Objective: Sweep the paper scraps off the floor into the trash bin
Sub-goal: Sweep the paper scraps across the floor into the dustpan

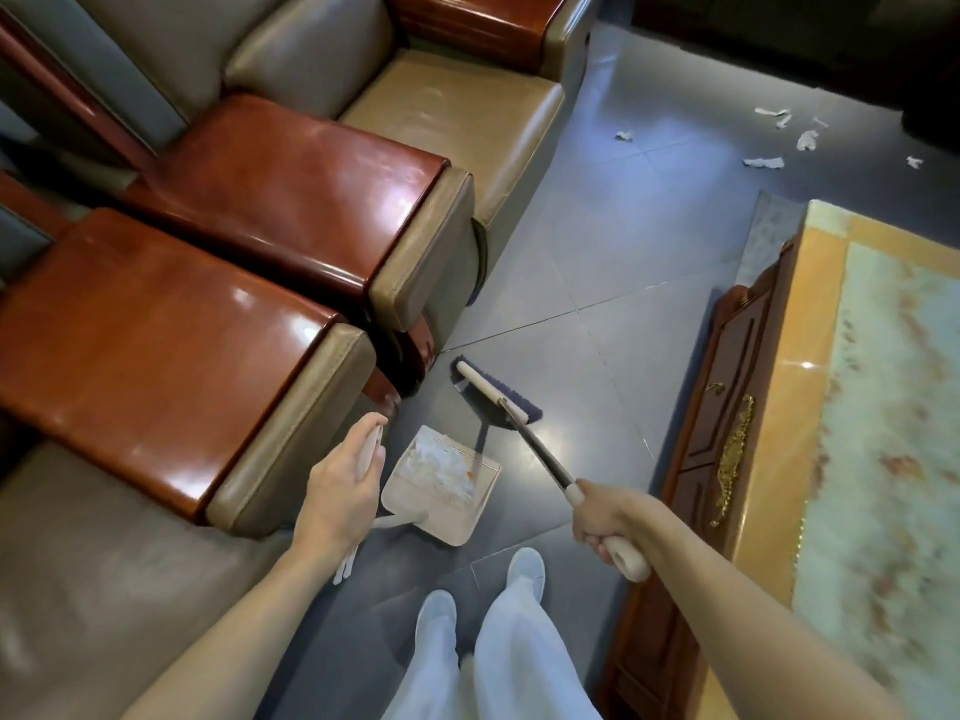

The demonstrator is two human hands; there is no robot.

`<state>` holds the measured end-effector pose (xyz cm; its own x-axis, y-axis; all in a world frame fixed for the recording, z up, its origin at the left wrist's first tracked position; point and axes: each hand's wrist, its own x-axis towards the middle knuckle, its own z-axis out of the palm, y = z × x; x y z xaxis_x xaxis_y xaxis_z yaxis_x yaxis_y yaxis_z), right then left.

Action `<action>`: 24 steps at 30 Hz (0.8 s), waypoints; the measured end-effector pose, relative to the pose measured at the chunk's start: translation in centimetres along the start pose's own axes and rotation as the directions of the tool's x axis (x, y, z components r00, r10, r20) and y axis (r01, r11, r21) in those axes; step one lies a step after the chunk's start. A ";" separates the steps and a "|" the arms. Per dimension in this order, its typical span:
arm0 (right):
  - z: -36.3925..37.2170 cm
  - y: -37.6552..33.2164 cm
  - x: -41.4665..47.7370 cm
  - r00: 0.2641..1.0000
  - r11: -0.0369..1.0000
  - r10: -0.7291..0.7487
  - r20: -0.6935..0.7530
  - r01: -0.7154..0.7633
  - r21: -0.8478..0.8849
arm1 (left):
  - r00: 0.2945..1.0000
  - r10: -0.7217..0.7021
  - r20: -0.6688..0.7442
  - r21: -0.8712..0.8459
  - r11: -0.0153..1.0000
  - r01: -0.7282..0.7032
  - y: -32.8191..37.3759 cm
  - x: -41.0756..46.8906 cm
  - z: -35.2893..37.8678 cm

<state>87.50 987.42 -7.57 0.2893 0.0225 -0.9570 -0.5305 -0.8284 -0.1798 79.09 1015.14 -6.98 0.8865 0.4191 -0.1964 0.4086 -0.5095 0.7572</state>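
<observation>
— What's in the dustpan point(442, 523)?
— A white blur; can't tell pieces apart. Its handle point(372, 449) runs behind the left hand point(337, 491).
— And the far scraps point(763, 162)?
— Too small to count. The table point(779, 407) is cut off at the right edge.

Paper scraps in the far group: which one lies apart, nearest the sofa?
The small scrap lying alone left of the cluster, closest to the tan sofa seat; the other scraps lie farther right.
</observation>
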 end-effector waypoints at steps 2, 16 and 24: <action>-1.1 0.2 -1.1 1.000 0.996 0.014 0.011 -0.015 0.087 | 1.000 -0.016 0.016 -0.005 1.000 0.016 -0.2 -0.1 0.0; -0.5 -1.4 -2.6 0.993 0.993 0.041 -0.106 -0.053 -0.109 | 1.000 0.022 0.012 0.011 1.000 -0.022 -0.4 3.2 0.3; 2.8 0.7 -1.7 0.999 0.963 0.021 -0.037 -0.010 0.268 | 0.999 0.037 0.026 0.020 0.999 -0.037 -0.2 2.5 0.7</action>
<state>84.46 988.36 -6.70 0.3073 -0.0150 -0.9515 -0.7274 -0.6484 -0.2247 81.39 1015.79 -8.08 0.9061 0.3805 -0.1847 0.3798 -0.5399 0.7512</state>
